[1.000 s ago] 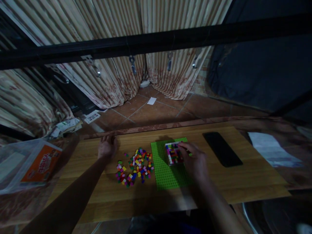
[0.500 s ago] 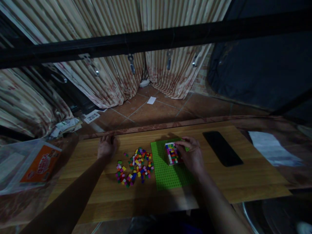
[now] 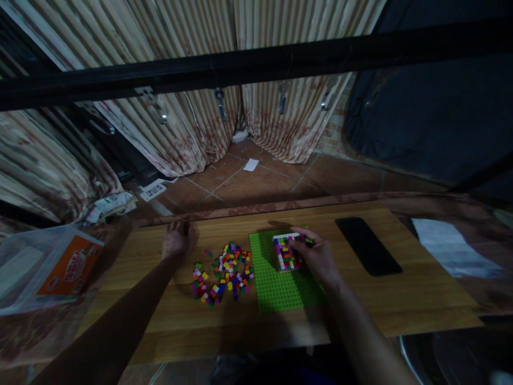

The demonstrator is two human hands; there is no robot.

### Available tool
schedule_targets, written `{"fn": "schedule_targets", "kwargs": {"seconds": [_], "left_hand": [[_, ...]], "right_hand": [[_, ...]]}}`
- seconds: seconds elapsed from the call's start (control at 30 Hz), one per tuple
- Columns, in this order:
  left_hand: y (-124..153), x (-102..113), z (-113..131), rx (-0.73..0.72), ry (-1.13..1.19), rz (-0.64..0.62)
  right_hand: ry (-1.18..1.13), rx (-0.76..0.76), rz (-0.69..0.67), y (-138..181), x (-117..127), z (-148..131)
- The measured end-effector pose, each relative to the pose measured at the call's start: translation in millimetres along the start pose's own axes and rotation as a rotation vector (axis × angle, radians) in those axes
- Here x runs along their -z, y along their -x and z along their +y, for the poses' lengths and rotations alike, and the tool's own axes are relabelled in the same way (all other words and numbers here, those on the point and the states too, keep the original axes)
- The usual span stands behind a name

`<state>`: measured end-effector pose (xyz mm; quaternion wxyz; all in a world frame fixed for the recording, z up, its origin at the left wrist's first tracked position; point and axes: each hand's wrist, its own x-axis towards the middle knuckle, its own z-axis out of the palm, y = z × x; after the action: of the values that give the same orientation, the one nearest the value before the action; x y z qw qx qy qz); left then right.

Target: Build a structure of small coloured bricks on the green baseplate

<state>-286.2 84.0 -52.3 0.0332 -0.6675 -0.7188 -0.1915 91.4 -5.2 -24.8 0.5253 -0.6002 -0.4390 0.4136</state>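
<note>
A small box-like build of toy bricks (image 3: 282, 264), with white-edged walls and multicoloured bricks inside, stands on a green studded baseplate (image 3: 276, 294). My right hand (image 3: 320, 258) reaches over the build's right side, thumb and fingers bent at its far part. Whether a small brick is between the fingertips is hidden. My left hand (image 3: 177, 240) rests on the wooden table near its far edge, apart from the bricks, fingers loosely stretched out. Between my left hand and the baseplate lies a scattered pile of small multicoloured bricks (image 3: 229, 264).
A black phone-like slab (image 3: 367, 246) lies on the wooden table (image 3: 425, 299), right of the baseplate. White paper (image 3: 452, 246) lies past the right edge. At the left is a clear plastic box (image 3: 24, 240) with an orange label. A dark metal bar (image 3: 256, 64) crosses beyond the table.
My right hand's fingertips have shifted slightly over the build; the thumb now reaches over its interior. My left hand stays in place. The whole view has shifted a little.
</note>
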Motion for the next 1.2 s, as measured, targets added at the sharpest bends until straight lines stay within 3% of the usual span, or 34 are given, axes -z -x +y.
{"fn": "schedule_targets", "kwargs": {"seconds": [0.27, 0.7, 1.03, 1.2], "left_hand": [[0, 0, 0, 0.005, 0.009, -0.003], [0, 0, 1, 0.008, -0.003, -0.002], [-2, 2, 1, 0.0, -0.003, -0.025], [-3, 6, 3, -0.008, -0.013, -0.045]], "right_hand": [[0.053, 0.05, 0.028, -5, -1, -5], [0.029, -0.056, 0.007, -9, -3, -2], [0.01, 0.007, 0.015, -9, -8, 1], [0.033, 0.136, 0.145, -1, 3, 4]]}}
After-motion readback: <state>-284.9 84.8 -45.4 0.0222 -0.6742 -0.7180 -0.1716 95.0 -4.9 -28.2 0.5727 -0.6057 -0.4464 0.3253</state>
